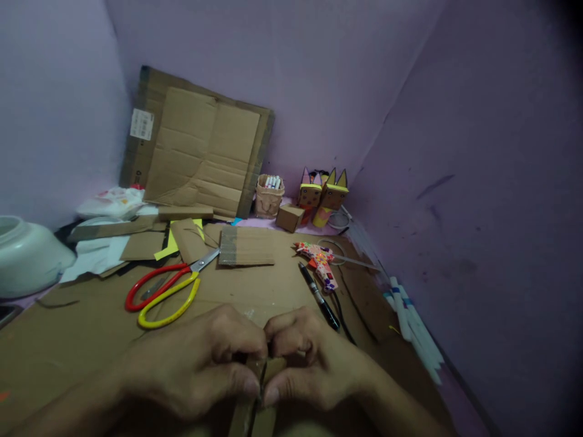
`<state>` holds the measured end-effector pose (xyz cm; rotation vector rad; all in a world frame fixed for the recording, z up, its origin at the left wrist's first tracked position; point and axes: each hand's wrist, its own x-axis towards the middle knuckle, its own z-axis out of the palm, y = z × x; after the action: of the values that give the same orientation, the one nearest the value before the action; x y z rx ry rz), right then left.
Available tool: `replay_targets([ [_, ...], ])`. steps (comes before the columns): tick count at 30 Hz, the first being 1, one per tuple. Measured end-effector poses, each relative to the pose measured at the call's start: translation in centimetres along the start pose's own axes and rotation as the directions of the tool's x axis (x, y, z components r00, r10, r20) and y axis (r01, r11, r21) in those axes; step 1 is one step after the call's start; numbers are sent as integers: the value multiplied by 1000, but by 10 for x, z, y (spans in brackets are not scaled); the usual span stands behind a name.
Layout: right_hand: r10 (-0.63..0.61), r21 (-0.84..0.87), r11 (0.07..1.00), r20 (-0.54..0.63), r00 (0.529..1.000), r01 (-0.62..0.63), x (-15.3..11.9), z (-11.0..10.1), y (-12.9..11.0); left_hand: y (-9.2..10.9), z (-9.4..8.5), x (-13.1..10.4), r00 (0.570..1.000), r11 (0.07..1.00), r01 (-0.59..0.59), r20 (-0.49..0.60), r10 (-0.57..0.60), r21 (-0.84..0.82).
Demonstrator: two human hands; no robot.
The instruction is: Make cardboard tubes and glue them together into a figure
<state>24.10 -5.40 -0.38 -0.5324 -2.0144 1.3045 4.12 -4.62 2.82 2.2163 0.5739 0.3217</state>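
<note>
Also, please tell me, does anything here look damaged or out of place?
Yes. Dark scuffs mark the otherwise plain purple wall on the right, and the creased cardboard sheet leaning at the back sits crooked, its edges tilted.

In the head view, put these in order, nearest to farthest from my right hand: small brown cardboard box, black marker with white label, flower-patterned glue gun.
1. Black marker with white label, just ahead of your right hand.
2. Flower-patterned glue gun, its body beyond the marker.
3. Small brown cardboard box, farther back, left of the glue gun.
</note>
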Motion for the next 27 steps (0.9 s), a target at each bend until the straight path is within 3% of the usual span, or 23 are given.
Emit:
replay_targets([
  [4, -16, 23, 1000, -4, 1000, 16, 0, 0, -1, -5, 3, -2, 1000, 999, -20, -13, 20, -33],
  [11, 61, 8, 998, -7, 998, -61, 2, -1, -6, -4, 2, -2, 996, 996, 86, 8, -86, -34],
  [22, 130, -85, 987, -65, 989, -135, 2, 0, -7, 2, 5, 7, 993, 993, 119, -4, -119, -28],
  [25, 157, 0, 988, -61, 986, -157, 4, -6, -10, -1, 6, 8, 986, 983, 150, -62, -157, -109],
  [27, 172, 79, 984, -143, 975, -162, 5, -14, -10, -5, 4, 8, 961, 955, 137, -197, -192, -263],
])
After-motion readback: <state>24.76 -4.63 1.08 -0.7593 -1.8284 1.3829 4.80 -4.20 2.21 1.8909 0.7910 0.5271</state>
